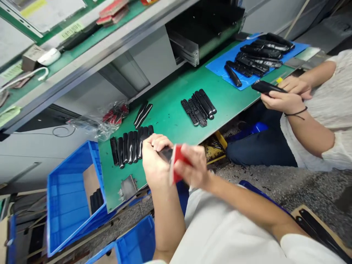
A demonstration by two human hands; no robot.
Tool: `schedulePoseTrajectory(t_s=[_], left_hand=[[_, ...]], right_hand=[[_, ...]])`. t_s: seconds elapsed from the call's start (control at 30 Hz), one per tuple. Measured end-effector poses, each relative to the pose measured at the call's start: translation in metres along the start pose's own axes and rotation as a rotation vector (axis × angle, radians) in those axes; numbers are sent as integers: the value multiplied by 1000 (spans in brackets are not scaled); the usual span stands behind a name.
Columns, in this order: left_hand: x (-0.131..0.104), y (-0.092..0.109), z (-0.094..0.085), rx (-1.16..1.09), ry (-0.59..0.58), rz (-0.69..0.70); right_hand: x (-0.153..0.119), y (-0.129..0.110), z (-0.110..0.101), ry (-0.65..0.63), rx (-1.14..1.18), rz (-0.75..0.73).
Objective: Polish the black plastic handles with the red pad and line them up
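My left hand (155,161) is wrapped around a black plastic piece (165,154), of which only one end shows. My right hand (195,167), slightly blurred, grips a red pad (179,163) with a pale edge. The pad is against or very close to the end of the black piece; whether they touch I cannot tell. Just left of my left hand, a row of several long black casings (129,146) lies on the green tabletop (170,135). Two more black casings (143,114) lie behind that row.
A co-worker's hands (286,95) hold a black casing (266,87) at the right. Black parts pile on a blue sheet (217,68); others lie mid-table (199,108). A blue crate (67,205) stands left, below a plastic bag (101,123). A shelf (90,68) overhangs the bench.
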State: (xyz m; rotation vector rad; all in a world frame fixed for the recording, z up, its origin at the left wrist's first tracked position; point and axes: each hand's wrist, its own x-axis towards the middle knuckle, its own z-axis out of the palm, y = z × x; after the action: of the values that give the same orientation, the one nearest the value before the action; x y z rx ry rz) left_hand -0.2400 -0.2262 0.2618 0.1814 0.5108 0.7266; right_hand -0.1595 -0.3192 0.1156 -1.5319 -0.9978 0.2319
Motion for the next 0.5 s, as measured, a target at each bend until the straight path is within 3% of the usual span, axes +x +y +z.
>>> schedulePoseTrajectory(t_s=[0.1,0.17,0.27,0.37,0.5], left_hand=[[3,9,1,-21,-11,24],[3,15,3,-31,-8,12],[4,18,7,-56,14,6],[6,17,9,-92,18,-12],[8,14,9,-114,-62,-78]], right_hand=[[-4,2,-6,167,-129,84],[-7,-7,-16,230,-93,82],[-8,-33,-28,137,272,54],[-2,-59,-30,43,641,175],[9,-86,-24,130,919,316]])
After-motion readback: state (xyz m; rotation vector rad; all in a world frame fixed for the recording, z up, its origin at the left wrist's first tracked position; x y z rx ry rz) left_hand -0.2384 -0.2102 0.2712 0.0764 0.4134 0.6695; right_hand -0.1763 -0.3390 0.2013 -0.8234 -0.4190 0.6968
